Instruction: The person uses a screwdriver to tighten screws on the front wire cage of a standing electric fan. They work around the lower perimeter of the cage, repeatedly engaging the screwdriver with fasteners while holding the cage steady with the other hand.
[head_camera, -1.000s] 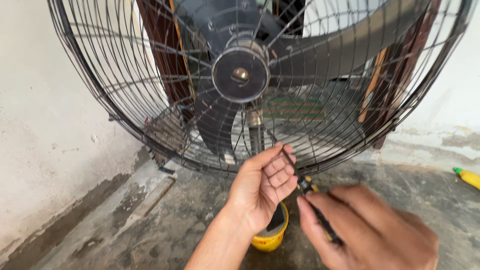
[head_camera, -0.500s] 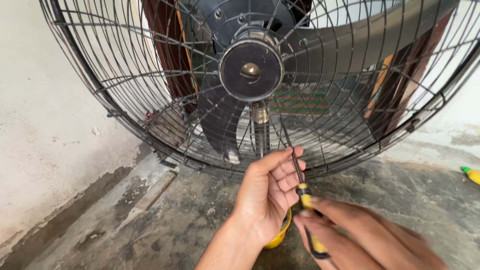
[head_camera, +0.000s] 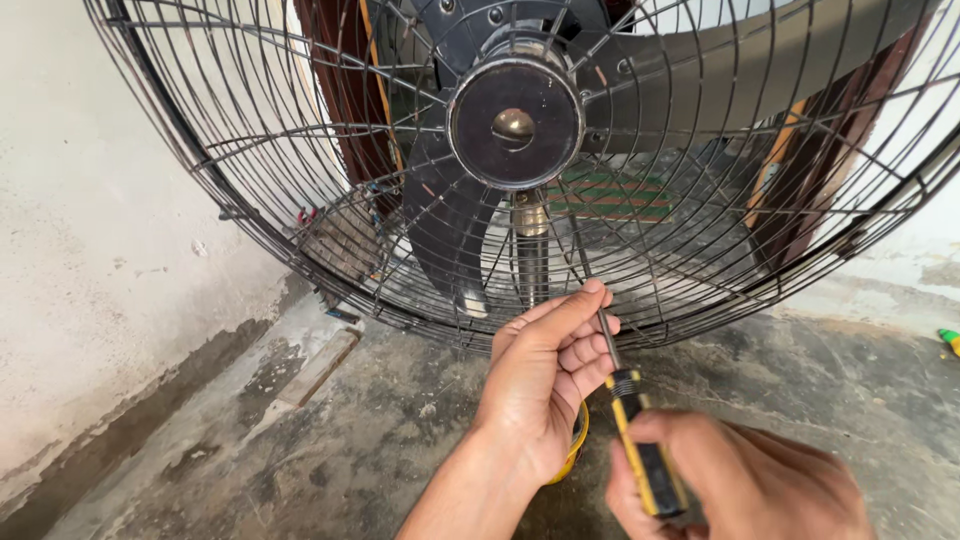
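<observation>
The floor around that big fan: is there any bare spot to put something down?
Yes. Bare concrete floor lies left of the left hand, between the wall and the fan guard. Another patch lies right of the right hand, short of a small yellow object. It is crowded around the screwdriver, where both hands meet the guard.

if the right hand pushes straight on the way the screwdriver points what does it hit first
Probably the fan's wire guard near its lower middle; the right hand aims the screwdriver up past the left hand. Depth is unclear.
</observation>
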